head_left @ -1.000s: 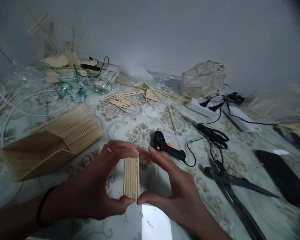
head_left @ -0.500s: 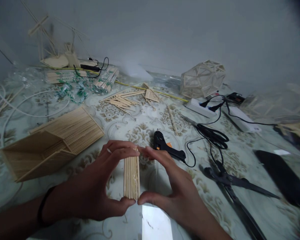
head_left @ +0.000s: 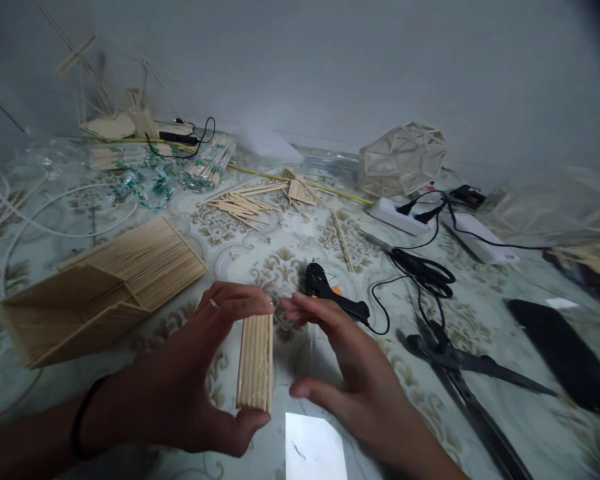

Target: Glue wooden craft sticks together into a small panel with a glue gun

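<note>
A small block of glued wooden sticks (head_left: 255,363) stands lengthwise between the thumb and fingers of my left hand (head_left: 200,373). Glossy streaks, which look like glue, run along its upper face. My right hand (head_left: 345,373) is just to the right of the block, thumb and fingers apart, touching nothing. A black hot glue gun (head_left: 333,293) lies beyond my right hand. On the left rests a larger box-like piece made of sticks (head_left: 155,267), with an open compartment at its near end.
Loose sticks (head_left: 245,203) and packaged stick bundles (head_left: 213,160) lie at the back. To the right are scissors (head_left: 423,267), large shears (head_left: 455,360), a dark phone-like slab (head_left: 560,353) and a power strip (head_left: 400,215) with cables. A geodesic stick frame (head_left: 405,160) stands near the wall.
My right hand has let go of the stick block and moved a little to the right. The left hand keeps the block, now slightly lower and further left.
</note>
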A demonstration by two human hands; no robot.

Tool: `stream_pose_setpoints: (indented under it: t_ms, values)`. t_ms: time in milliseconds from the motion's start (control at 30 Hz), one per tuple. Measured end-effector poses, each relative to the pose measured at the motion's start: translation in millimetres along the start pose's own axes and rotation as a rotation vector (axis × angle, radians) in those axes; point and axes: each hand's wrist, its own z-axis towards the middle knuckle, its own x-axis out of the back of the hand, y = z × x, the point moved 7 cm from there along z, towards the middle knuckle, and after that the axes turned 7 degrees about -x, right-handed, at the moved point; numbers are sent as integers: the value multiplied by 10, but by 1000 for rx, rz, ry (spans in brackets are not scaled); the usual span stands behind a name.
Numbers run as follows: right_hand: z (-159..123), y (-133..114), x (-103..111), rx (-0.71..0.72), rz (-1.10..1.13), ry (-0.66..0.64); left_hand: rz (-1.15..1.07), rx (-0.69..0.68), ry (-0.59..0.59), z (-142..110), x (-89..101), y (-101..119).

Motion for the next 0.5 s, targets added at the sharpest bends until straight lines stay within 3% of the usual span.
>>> stream_pose_setpoints:
  t_ms: [333, 500]
  values:
    - [68, -117, -59, -15, 41, -47, -60, 14, 2, 7, -23, 13]
    - [74, -57, -124, -131, 152, -76, -96, 31, 3, -7, -19, 1]
